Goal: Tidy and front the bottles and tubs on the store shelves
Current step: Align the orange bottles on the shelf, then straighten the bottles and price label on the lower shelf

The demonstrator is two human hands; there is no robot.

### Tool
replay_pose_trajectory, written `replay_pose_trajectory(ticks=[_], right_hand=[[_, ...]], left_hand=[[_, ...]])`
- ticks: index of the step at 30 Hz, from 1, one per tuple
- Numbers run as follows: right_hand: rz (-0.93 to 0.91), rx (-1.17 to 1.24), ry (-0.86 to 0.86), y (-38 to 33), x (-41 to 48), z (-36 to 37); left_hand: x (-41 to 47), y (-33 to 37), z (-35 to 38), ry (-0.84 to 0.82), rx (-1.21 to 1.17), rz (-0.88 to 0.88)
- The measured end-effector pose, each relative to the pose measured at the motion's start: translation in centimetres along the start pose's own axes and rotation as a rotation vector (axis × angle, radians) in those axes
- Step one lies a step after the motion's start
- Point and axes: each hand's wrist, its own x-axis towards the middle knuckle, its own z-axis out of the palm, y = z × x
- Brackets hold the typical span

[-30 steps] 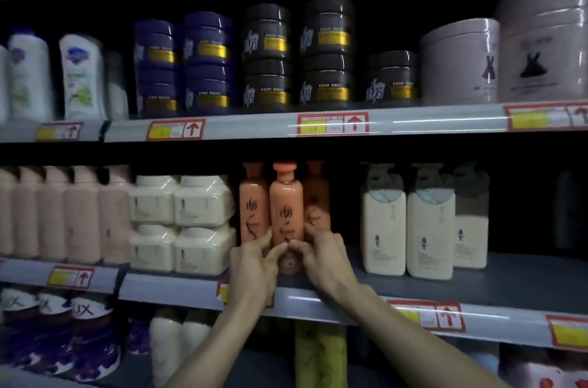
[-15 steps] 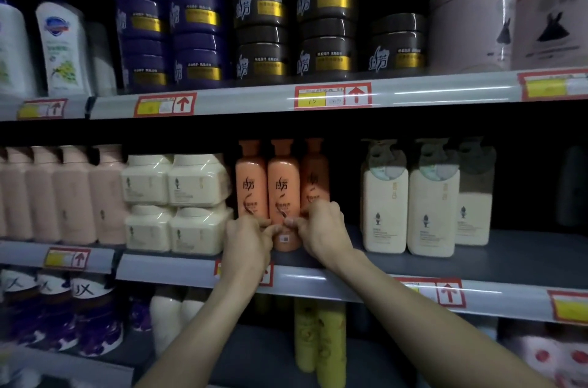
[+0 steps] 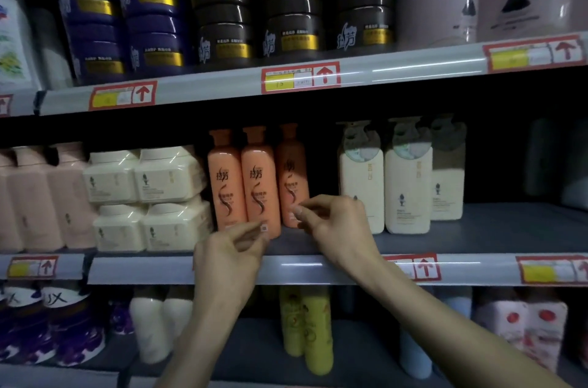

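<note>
Standing upright and set back on the middle shelf [image 3: 496, 228], the third orange bottle [image 3: 291, 171] lies just beyond the right hand [image 3: 337, 225], farther from the left hand [image 3: 229, 254]; both hands' fingers curl loosely, seemingly gripping nothing.

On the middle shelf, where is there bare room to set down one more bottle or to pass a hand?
The widest bare patch of the middle shelf lies right of the cream pump bottles. A narrower gap lies between them and the orange bottles, where the right hand is. Left of the orange bottles, cream tubs and pink bottles stand packed.
</note>
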Motion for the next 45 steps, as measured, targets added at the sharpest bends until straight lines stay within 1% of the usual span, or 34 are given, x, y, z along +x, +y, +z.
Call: replay_pose_trajectory(ticks=[3,7,9,12,14,17,20,22,24,26,29,31,33,36,39,45], right_hand=[[-0.036,-0.003,0.028,0.1,-3.1,-2.7],[-0.111,-0.011,0.071,1.3,-8.5,-5.8],[-0.131,-0.034,0.084,2.9,-10.9,-6.5],[0.0,-0.027,0.031,6.9,-13.4,-6.4],[0.093,-0.059,-0.047,9.2,-14.6,-5.7],[0.19,-0.103,-0.208,11.5,-15.3,-4.0],[0.233,-0.133,-0.326,12.8,-15.5,-1.9],[0.258,-0.161,-0.336,13.7,-15.5,-0.3],[0.303,-0.238,-0.332,14.6,-15.1,0.8],[0.37,-0.291,-0.333,15.4,-14.2,1.4],[0.409,-0.292,-0.367,16.2,-13.2,2.6],[0.394,-0.28,-0.35,16.6,-13.3,3.6],[0.386,-0.283,-0.312,17.3,-13.7,4.5],[0.406,-0.304,-0.308,18.4,-13.7,5.4],[0.449,-0.285,-0.292,18.9,-13.5,5.9],[0.438,-0.322,-0.309,19.3,-12.9,6.3]], left_hand=[[-2.1,0.8,1.2,-0.092,-0.089,0.014],[-6.3,1.9,3.3,-0.082,-0.162,0.119],[-8.5,1.7,4.7,-0.083,-0.187,0.16],[-11.1,0.0,6.8,-0.114,-0.15,0.162],[-12.6,-1.9,7.6,-0.178,-0.127,0.055],[-14.3,-5.0,7.8,-0.222,-0.055,-0.121],[-15.3,-6.8,7.5,-0.212,0.015,-0.203],[-15.1,-7.7,7.1,-0.177,0.05,-0.252],[-14.5,-9.6,7.0,-0.104,0.001,-0.386],[-13.5,-11.8,7.0,-0.07,-0.056,-0.513],[-11.6,-14.2,7.6,-0.079,0.013,-0.562],[-10.4,-14.8,8.4,-0.119,0.063,-0.553],[-10.1,-15.5,9.3,-0.14,0.06,-0.521],[-10.9,-17.8,10.4,-0.108,0.02,-0.435],[-11.3,-19.8,10.5,-0.123,0.008,-0.422],[-11.6,-19.5,11.1,-0.209,0.158,-0.273]])
